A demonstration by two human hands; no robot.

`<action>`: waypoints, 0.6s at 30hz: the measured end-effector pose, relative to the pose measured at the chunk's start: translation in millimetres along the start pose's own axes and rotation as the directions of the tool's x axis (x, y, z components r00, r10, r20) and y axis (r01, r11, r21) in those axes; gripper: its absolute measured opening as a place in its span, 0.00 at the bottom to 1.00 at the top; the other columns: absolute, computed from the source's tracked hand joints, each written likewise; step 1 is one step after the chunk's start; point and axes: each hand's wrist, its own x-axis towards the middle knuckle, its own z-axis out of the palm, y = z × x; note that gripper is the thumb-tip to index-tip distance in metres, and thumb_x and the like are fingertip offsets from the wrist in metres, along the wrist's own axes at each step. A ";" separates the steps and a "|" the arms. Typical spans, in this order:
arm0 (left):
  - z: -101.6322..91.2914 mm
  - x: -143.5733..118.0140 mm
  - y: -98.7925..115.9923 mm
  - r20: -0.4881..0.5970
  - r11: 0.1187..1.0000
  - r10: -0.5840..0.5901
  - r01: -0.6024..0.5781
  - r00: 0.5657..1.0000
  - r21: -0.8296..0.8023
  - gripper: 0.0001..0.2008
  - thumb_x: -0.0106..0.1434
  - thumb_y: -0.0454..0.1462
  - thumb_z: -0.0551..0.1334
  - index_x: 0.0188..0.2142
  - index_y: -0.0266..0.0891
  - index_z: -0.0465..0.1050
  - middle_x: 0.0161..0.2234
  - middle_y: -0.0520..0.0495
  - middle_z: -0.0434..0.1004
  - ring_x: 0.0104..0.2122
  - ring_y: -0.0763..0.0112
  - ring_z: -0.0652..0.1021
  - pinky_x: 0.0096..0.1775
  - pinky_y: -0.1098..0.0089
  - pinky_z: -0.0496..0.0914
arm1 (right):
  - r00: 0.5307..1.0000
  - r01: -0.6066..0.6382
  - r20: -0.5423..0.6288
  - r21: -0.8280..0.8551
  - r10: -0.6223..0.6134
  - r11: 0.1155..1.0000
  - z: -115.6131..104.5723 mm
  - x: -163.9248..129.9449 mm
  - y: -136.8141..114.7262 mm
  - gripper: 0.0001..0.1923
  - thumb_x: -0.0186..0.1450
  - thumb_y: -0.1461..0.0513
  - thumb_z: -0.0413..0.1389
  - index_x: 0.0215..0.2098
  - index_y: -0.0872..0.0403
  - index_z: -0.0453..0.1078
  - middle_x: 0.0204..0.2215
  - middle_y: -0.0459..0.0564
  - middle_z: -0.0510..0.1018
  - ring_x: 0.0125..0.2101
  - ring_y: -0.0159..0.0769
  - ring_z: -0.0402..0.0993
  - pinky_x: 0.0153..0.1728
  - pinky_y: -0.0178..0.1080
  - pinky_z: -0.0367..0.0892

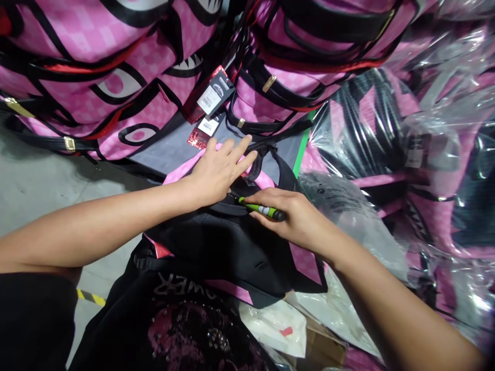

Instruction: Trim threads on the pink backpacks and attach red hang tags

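Note:
A black and pink backpack (228,242) lies in front of me, against my body. My left hand (216,172) rests on its upper part, palm down with the fingers spread over the pink edge (180,170). In my right hand (296,214) is a slim tool with a green and black handle (265,210), gripped between thumb and fingers. It looks like a small screwdriver. A thin dark shaft points left toward my left thumb; its tip is hidden there. Black straps (284,167) of the backpack curve up just beyond my hands.
Stacks of pink backpacks (135,87) with eye prints rise at the back left. More backpacks (266,98) stand at the back centre, near hang tags (214,95) on a grey surface (162,149) with a green edge. Backpacks in clear plastic (359,123) fill the right side.

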 end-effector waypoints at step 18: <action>4.0 -3.0 -7.0 0.030 0.968 -0.135 0.138 0.990 -0.209 0.52 0.53 0.48 0.66 0.71 0.44 0.42 0.73 0.46 0.40 0.65 0.36 0.50 0.58 0.40 0.56 | 0.995 0.044 0.095 -0.268 -0.019 0.962 10.5 13.9 -17.0 0.17 0.63 0.70 0.53 0.48 0.52 0.76 0.46 0.52 0.82 0.45 0.44 0.78 0.46 0.45 0.64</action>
